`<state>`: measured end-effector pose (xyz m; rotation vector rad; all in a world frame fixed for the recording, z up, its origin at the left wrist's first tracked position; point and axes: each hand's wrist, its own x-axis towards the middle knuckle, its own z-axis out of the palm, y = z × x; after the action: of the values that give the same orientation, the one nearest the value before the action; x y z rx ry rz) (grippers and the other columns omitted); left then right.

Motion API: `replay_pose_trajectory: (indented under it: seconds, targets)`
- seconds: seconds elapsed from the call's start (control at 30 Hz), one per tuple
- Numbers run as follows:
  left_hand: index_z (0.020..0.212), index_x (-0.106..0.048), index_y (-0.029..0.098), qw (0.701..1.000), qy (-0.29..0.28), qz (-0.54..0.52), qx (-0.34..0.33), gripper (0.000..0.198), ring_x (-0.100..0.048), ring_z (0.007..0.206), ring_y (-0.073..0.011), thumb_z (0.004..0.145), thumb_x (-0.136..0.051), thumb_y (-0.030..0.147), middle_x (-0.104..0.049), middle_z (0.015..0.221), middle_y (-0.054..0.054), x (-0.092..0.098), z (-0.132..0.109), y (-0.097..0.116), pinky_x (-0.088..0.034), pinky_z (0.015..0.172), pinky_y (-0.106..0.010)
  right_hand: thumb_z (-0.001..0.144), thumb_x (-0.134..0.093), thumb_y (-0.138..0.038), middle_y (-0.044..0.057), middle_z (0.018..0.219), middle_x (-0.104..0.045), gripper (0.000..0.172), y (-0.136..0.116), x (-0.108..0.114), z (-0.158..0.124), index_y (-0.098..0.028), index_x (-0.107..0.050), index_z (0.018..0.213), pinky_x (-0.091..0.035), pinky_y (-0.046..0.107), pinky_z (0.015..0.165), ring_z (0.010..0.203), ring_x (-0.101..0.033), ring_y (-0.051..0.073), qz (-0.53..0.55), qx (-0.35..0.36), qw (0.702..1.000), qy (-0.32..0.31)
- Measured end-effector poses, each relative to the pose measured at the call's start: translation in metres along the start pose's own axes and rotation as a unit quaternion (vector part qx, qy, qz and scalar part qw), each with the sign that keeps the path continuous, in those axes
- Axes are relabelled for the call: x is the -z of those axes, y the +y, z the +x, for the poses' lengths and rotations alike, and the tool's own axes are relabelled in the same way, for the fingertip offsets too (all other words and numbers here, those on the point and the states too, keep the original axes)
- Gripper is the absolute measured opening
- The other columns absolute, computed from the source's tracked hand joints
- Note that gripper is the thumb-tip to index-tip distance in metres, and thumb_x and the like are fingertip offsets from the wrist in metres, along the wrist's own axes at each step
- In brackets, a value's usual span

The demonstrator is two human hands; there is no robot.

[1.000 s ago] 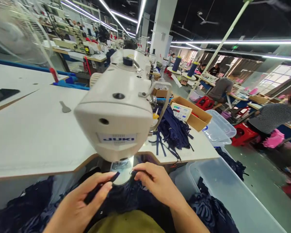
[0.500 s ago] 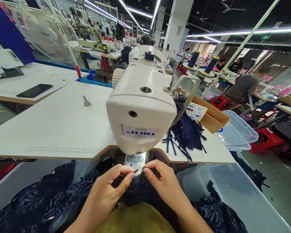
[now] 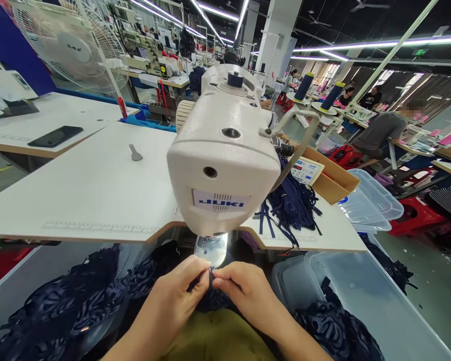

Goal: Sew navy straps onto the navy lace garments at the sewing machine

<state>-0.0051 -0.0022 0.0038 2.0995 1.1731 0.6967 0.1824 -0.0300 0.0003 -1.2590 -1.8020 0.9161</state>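
Observation:
My left hand [image 3: 176,296] and my right hand [image 3: 244,291] meet fingertip to fingertip just below the lit needle plate [image 3: 210,249] of a white JUKI sewing machine [image 3: 221,155]. Both hands pinch the edge of a navy patterned fabric [image 3: 78,306] that spreads over my lap and hangs to the left. The pinched spot is small and partly hidden by my fingers.
A pile of navy strips [image 3: 291,205] lies on the white table [image 3: 90,190] to the right of the machine, beside a cardboard box [image 3: 332,183]. Clear plastic bins [image 3: 364,311] stand at my right. A fan [image 3: 75,47] and a phone [image 3: 55,136] are at the left. Other people sit at benches far right.
My hands have come together, from apart holding a dark strip to pinching the fabric at one spot under the machine. The view has shifted so the machine head sits more to the right.

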Motion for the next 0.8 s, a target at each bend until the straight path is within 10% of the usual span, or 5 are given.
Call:
replay_pose_trajectory:
  seconds: [0.2,0.47,0.8]
  targets:
    - [0.093,-0.060,0.024,0.991,-0.015,0.060,-0.116,0.025,-0.056,0.058,-0.0074,0.096,-0.035,0.026,-0.056,0.074,0.002,-0.005,-0.003,-0.010,-0.042,0.055,-0.015,0.095,-0.048,-0.032,-0.004,0.067,-0.071,0.015,-0.002,0.004,0.001,-0.023,-0.058,0.102,-0.043,0.018,0.050,0.050,-0.061,0.009,0.146,-0.137,0.977,-0.066]
    - [0.085,-0.055,0.022,0.994,-0.091,-0.038,-0.038,0.020,-0.056,0.067,-0.0098,0.094,-0.037,0.026,-0.059,0.075,0.002,0.004,0.003,0.013,-0.046,0.063,-0.017,0.089,-0.047,-0.021,-0.006,0.060,-0.064,0.007,-0.004,-0.001,0.003,-0.022,-0.054,0.088,-0.046,0.017,0.048,0.048,-0.063,0.009,0.149,-0.164,0.975,-0.005]
    - [0.077,-0.054,0.022,0.993,-0.035,0.007,-0.116,0.016,-0.063,0.094,-0.0132,0.088,-0.044,0.019,-0.064,0.110,-0.006,0.003,-0.005,0.002,-0.051,0.083,-0.022,0.097,-0.038,-0.028,-0.007,0.060,-0.056,0.017,-0.007,0.012,0.009,-0.021,-0.052,0.102,-0.036,0.015,0.046,0.047,-0.046,0.006,0.163,-0.148,0.966,-0.133]
